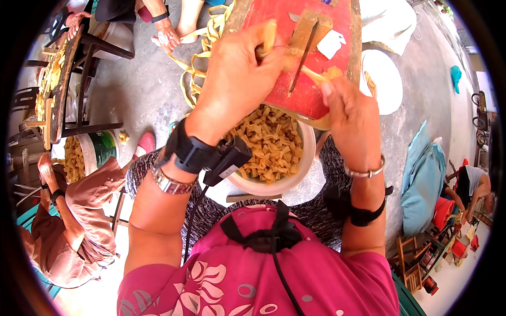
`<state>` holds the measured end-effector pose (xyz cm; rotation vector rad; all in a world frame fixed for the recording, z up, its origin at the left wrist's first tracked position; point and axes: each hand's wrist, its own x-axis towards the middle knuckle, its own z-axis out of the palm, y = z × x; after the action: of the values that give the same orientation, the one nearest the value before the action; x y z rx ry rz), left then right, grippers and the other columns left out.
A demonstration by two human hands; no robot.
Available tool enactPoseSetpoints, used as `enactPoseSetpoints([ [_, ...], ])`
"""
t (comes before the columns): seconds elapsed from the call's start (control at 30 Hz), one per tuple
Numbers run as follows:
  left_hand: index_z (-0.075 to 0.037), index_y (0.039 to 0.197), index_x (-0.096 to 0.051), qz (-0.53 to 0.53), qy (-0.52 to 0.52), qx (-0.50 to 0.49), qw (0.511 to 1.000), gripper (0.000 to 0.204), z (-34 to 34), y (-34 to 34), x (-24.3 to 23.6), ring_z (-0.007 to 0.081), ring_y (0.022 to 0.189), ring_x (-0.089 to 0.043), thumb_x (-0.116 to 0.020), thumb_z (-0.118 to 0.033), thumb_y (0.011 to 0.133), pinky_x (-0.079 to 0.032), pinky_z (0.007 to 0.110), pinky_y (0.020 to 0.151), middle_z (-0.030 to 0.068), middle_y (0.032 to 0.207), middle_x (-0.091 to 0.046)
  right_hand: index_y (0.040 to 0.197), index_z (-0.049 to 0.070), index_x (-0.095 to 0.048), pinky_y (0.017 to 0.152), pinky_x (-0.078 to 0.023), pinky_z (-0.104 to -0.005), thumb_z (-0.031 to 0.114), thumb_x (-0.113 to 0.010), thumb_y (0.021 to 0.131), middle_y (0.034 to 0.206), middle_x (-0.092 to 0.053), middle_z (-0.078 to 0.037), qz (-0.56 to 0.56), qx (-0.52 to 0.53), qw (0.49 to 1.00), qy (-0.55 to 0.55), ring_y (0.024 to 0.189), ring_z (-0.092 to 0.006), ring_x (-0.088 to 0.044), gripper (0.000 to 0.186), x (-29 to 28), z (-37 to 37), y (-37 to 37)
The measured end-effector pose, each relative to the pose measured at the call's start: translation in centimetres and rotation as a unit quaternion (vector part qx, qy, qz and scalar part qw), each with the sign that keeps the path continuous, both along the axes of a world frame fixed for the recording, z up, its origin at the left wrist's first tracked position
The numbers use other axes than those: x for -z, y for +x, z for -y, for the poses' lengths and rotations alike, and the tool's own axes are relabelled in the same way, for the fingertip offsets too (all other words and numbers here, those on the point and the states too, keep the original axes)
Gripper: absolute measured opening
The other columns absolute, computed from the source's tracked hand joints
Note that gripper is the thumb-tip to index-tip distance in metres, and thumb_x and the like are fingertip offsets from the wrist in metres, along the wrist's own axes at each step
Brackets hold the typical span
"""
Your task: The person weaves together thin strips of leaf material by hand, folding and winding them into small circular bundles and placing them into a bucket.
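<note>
A pale yellow strip (314, 75), soft like bean-curd skin, stretches between my hands over a red board (334, 66). My left hand (234, 79) is closed on the strip's left part, and an end pokes up above the fist. Thumb and fingers of my right hand (353, 116) pinch its other end. A thin dark blade (296, 79) stands on the board by a wooden block (319, 20); the strip passes across it, but whether they touch I cannot tell. Below the board, between my knees, a white basin (258, 188) holds many small knotted yellow pieces (271, 152).
Long yellow strips (213, 26) hang left of the board, near another person's hand (167, 38). At right stand a white tub (390, 84) and a blue bag (424, 184). A seated person (79, 226) and a bucket of pieces (100, 150) are at left.
</note>
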<state>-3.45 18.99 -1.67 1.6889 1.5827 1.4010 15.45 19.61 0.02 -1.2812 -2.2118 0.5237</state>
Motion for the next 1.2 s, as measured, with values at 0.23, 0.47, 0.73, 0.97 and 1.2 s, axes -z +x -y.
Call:
enactPoseSetpoints([
  [0.23, -0.001, 0.087, -0.062, 0.097, -0.292, 0.25, 0.918, 0.017, 5.5, -1.0, -2.2, 0.0093, 0.062, -0.059, -0.057, -0.017, 0.09, -0.046, 0.023, 0.056, 0.0045, 0.073, -0.065, 0.079, 0.0, -0.057, 0.052, -0.038, -0.0251, 0.015, -0.049, 0.092, 0.066, -0.055, -0.006, -0.184, -0.059, 0.961, -0.197, 0.057, -0.011, -0.048, 0.022, -2.8, 3.2, 1.4],
  [0.47, 0.003, 0.081, -0.057, 0.219, -0.459, 0.255, 0.822, 0.049, 7.7, 1.0, 1.3, 0.022, 0.064, -0.062, -0.035, -0.038, 0.096, -0.048, 0.033, 0.059, 0.0137, 0.069, -0.06, 0.077, 0.006, -0.058, 0.044, -0.041, -0.033, 0.015, -0.062, 0.082, 0.066, -0.055, -0.007, -0.26, -0.322, 0.908, -0.062, 0.053, -0.0221, -0.055, 0.012, -1.9, 5.7, -1.3],
  [0.73, -0.002, 0.082, -0.049, 0.597, -0.421, 0.061, 0.68, 0.036, 8.8, -0.7, 0.7, 0.0086, 0.049, -0.04, -0.031, -0.03, 0.096, -0.034, 0.025, 0.047, 0.0032, 0.064, -0.048, 0.079, 0.003, -0.058, 0.052, -0.044, -0.0335, 0.021, -0.053, 0.09, 0.063, -0.055, -0.007, -0.298, -0.41, 0.781, -0.365, 0.056, -0.0247, -0.055, 0.022, -0.1, 8.1, -2.9],
  [0.97, -0.006, 0.069, -0.047, 0.396, -0.382, 0.293, 0.782, 0.032, 10.5, -2.4, -2.5, 0.005, 0.051, -0.04, -0.041, -0.025, 0.094, -0.032, 0.021, 0.046, -0.0021, 0.057, -0.043, 0.085, -0.001, -0.048, 0.071, -0.048, -0.042, 0.026, -0.038, 0.097, 0.09, -0.059, -0.018, -0.396, -0.187, 0.884, -0.162, 0.083, -0.0328, -0.06, 0.031, 0.3, 6.8, -4.1],
  [1.2, -0.007, 0.077, -0.054, 0.142, -0.19, 0.268, 0.934, 0.014, 11.2, -3.4, -3.6, 0.0119, 0.053, -0.05, -0.062, -0.017, 0.085, -0.04, 0.032, 0.049, 0.0007, 0.062, -0.046, 0.08, -0.001, -0.052, 0.062, -0.043, -0.03, 0.018, -0.042, 0.094, 0.082, -0.056, -0.012, -0.358, -0.092, 0.893, -0.257, 0.071, -0.019, -0.055, 0.025, 0.2, 7.6, -5.0],
])
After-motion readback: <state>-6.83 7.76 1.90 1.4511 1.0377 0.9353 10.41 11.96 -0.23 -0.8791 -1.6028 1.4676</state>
